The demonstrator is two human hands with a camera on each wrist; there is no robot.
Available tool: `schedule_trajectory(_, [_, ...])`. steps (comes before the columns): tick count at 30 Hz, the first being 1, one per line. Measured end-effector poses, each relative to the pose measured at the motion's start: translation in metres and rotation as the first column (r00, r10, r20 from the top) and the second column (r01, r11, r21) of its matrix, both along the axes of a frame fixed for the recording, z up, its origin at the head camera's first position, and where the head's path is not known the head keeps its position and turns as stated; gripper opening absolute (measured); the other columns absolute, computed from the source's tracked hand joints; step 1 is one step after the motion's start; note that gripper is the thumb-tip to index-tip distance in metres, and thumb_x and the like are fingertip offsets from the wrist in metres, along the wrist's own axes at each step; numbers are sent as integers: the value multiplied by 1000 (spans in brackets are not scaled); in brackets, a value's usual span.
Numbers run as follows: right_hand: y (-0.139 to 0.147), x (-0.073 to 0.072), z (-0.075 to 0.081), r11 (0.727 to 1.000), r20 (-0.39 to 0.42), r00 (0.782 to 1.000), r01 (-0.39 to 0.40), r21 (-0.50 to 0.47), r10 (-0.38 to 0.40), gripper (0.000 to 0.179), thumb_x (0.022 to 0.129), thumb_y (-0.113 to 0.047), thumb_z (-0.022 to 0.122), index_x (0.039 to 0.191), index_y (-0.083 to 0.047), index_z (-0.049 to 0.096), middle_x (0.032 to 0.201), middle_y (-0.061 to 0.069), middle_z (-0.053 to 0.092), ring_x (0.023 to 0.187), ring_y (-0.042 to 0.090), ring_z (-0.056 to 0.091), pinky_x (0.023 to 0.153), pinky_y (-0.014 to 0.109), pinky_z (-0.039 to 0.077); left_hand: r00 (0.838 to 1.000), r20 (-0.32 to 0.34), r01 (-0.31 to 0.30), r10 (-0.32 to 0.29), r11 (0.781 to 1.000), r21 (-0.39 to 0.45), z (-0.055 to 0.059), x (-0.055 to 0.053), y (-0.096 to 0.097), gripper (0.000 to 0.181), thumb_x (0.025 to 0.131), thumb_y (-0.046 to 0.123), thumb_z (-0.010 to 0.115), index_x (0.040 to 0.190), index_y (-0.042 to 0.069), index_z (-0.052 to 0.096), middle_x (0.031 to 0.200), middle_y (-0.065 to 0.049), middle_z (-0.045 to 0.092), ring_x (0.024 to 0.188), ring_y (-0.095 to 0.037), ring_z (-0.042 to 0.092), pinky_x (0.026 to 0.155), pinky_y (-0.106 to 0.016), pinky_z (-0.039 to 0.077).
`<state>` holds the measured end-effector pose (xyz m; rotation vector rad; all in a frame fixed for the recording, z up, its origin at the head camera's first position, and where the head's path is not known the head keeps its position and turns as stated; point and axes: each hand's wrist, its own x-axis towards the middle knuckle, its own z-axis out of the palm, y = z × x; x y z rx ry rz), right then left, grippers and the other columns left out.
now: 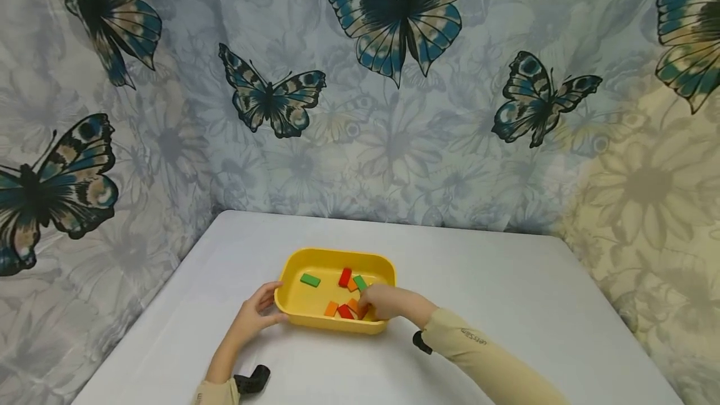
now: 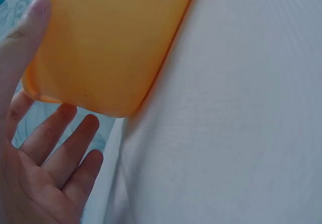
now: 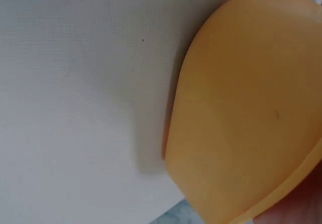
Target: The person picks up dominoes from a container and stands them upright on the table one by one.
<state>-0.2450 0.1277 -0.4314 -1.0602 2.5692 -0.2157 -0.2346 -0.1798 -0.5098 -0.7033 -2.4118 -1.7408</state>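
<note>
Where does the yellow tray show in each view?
Head: tray at lower middle.
Left wrist: tray at upper left, cut by the top edge.
Right wrist: tray at right, cut by the right edge.
Shared landmark: the white table.

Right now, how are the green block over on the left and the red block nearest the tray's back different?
The green block lies by itself, while the red block has an orange block right beside it. The green block points mostly sideways; the red block points more toward the back. Both are inside the yellow tray.
</note>
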Motion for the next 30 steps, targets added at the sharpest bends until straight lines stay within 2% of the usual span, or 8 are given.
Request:
schedule_trajectory(5, [-6,0,-2,999,47,998,34,10,-34,24,79,8,61,79,-14,68,68,-10,53,63,8,45,64,16,43,996,-74,-58,58,998,12,9,8,6,65,66,2,77,123,-5,47,122,-25,48,109,-41,46,88,-45,38])
schedule_trajectory(11, [-2,1,-4,994,74,992,98,42,-101,26,79,8,59,69,-16,62,60,-7,45,58,8,40,55,18,36,999,-26,-44,45,999,30,21,17,16,63,69,2,75,122,-11,44,122,-32,44,104,-46,47,86,-51,37])
schedule_trajectory(14, [-2,0,-6,996,63,996,72,-48,-69,20,79,4,61,67,-12,56,58,-6,40,57,7,37,53,18,32,998,1,-65,65,997,35,22,18,16,62,69,1,75,122,-10,45,122,-31,44,104,-45,48,87,-51,37])
schedule_trajectory(17, [0,-2,-8,972,98,993,86,-218,-66,17,78,1,62,70,-8,51,61,-5,39,58,7,36,53,19,30,997,13,-74,74,996,47,21,19,15,62,69,1,76,122,-9,46,122,-31,44,103,-45,49,86,-53,37])
schedule_trajectory(19, [4,-2,-3,925,156,985,131,-358,-79,16,80,1,62,74,-5,48,64,-2,44,60,10,41,53,20,34,997,20,-74,73,996,55,20,19,14,62,69,1,76,122,-9,45,122,-31,44,104,-46,48,86,-53,36])
schedule_trajectory(23, [14,-1,3,772,283,952,269,-576,-120,7,93,0,45,97,4,48,73,10,51,60,20,46,55,30,42,996,24,-86,84,995,59,19,21,16,62,68,1,76,122,-9,46,123,-30,44,103,-46,48,87,-53,36])
schedule_trajectory(26, [22,-3,1,651,398,906,392,-651,-148,28,100,-11,30,114,9,43,79,14,47,64,21,42,58,36,42,995,27,-93,92,994,54,20,23,17,62,68,1,76,122,-9,46,123,-29,44,103,-45,49,87,-53,36])
schedule_trajectory(30, [32,-9,0,541,508,848,500,-677,-148,42,100,-24,28,117,10,47,89,18,45,77,22,43,71,42,43,994,25,-104,103,993,50,21,22,17,62,68,1,76,122,-8,47,124,-28,44,104,-45,48,88,-52,36])
